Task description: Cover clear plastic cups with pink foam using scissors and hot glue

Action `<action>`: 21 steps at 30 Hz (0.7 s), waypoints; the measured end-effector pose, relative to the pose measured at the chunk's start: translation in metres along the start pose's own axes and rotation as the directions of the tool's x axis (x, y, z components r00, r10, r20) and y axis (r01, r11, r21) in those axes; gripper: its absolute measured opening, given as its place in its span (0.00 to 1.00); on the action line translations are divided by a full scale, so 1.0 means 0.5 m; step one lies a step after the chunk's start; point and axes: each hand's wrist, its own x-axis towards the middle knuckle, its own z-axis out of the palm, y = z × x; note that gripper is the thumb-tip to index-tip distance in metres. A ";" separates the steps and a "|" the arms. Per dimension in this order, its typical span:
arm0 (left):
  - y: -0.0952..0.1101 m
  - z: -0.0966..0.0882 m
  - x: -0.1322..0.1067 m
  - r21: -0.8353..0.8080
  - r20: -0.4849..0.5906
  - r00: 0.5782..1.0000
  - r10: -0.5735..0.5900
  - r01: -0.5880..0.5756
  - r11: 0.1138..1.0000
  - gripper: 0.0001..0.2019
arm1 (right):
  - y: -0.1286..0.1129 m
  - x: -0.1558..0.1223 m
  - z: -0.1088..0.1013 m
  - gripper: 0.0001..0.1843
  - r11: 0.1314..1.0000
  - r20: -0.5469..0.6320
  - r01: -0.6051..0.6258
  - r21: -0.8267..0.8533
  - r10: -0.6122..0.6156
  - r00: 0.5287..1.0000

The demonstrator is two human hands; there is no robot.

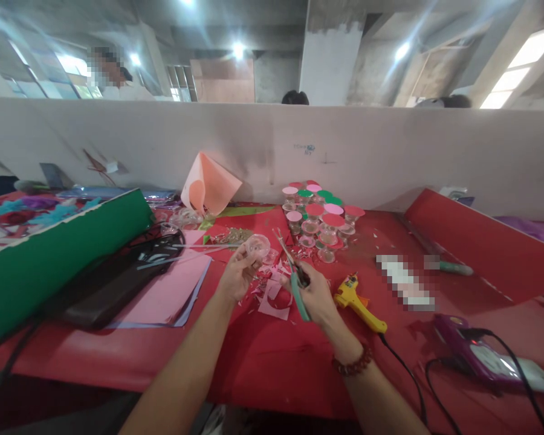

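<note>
A clear round plastic cup (258, 246) is pinched in the fingers of my left hand (241, 272), above the red table. My right hand (315, 293) grips a pair of green-handled scissors (294, 272), whose blades point up and away from me. Under and between my hands lie pink paper scraps (274, 299), one with a rounded cut-out. Just beyond them stands a cluster of clear cups (329, 232) topped with pink, red and green paper discs. A yellow glue gun (359, 304) rests to the right of my right hand.
Pink paper sheets (163, 290) and a black case (113, 284) lie on the left, beside a green board (68, 254). A purple device (471, 350) with cables sits at the right, near a red board (480, 248). A peach paper (211, 184) leans on the white partition (254, 139).
</note>
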 end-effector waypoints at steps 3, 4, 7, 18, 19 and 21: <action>0.001 -0.002 0.002 0.009 0.009 1.000 0.016 -0.016 1.000 0.17 | -0.002 -0.009 0.010 0.25 0.906 -0.051 0.083 -0.414 -0.114 0.992; 0.002 -0.002 0.002 0.013 0.015 1.000 0.021 -0.021 1.000 0.17 | -0.003 -0.011 0.013 0.25 0.875 -0.047 0.082 -0.478 -0.119 0.992; 0.003 0.002 0.001 0.046 0.033 0.999 0.014 -0.015 0.999 0.16 | -0.003 -0.014 0.016 0.25 0.833 -0.031 0.080 -0.548 -0.116 0.993; -0.019 0.008 -0.015 0.147 0.073 0.994 -0.084 0.073 0.986 0.19 | 0.009 0.003 -0.005 0.23 0.797 -0.156 -0.035 -0.603 -0.075 0.985; -0.018 0.008 -0.014 0.131 0.066 0.996 -0.061 0.052 0.990 0.17 | 0.010 0.002 -0.003 0.24 0.803 -0.170 -0.037 -0.595 -0.080 0.982; -0.012 0.010 -0.012 0.102 0.057 0.998 -0.015 0.009 0.995 0.16 | 0.012 0.002 0.001 0.25 0.818 -0.202 -0.040 -0.574 -0.094 0.975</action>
